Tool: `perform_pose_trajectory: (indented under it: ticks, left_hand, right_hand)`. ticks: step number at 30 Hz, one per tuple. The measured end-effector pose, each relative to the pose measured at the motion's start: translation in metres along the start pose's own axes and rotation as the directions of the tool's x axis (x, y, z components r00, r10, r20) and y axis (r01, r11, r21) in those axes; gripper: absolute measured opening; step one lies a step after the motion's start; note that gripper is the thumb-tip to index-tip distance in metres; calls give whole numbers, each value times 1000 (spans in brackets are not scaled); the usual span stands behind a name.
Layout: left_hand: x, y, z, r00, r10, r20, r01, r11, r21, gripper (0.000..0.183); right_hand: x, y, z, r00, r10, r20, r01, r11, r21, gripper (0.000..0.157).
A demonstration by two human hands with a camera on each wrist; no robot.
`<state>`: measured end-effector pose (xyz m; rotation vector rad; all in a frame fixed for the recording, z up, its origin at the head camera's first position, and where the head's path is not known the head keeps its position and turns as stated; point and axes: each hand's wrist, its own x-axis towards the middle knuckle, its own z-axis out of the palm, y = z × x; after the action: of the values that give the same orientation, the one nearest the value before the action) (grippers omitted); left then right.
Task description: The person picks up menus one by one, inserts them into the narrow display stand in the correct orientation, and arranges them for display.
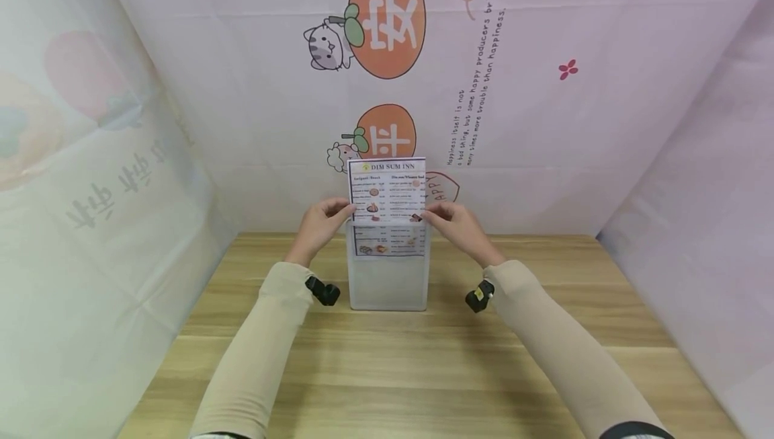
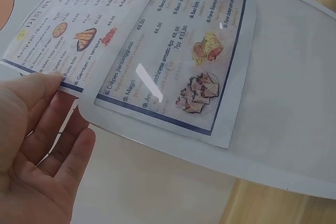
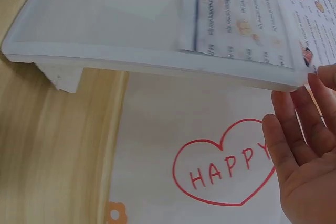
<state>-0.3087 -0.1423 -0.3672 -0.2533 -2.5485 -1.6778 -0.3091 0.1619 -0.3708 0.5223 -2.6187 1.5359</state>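
Note:
A printed menu sheet (image 1: 388, 190) headed "DIM SUM INN" stands partly inside a clear upright sign holder (image 1: 388, 284) with a white border. Its lower part shows through the holder's front, while the upper part sticks out above the top edge. My left hand (image 1: 324, 224) pinches the sheet's left edge between thumb and fingers, just above the holder's corner. On the opposite side my right hand (image 1: 457, 225) pinches the right edge at about the same height. In the right wrist view, fingers (image 3: 302, 121) lie close beside the holder's top corner.
The holder stands on a wooden table (image 1: 387, 372), towards its back edge. A printed cloth backdrop (image 1: 242, 89) rises behind and at both sides. A small white foot (image 3: 60, 77) juts from the back of the holder. Black wrist cameras sit on both sleeves.

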Motion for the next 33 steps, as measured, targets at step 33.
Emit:
perform_pose_trajectory:
  ticks: [33]
  left_hand:
    - [-1, -6, 2, 1000, -8, -18, 9, 1000, 18, 38]
  right_hand:
    - [6, -2, -5, 997, -68, -31, 70, 996, 57, 23]
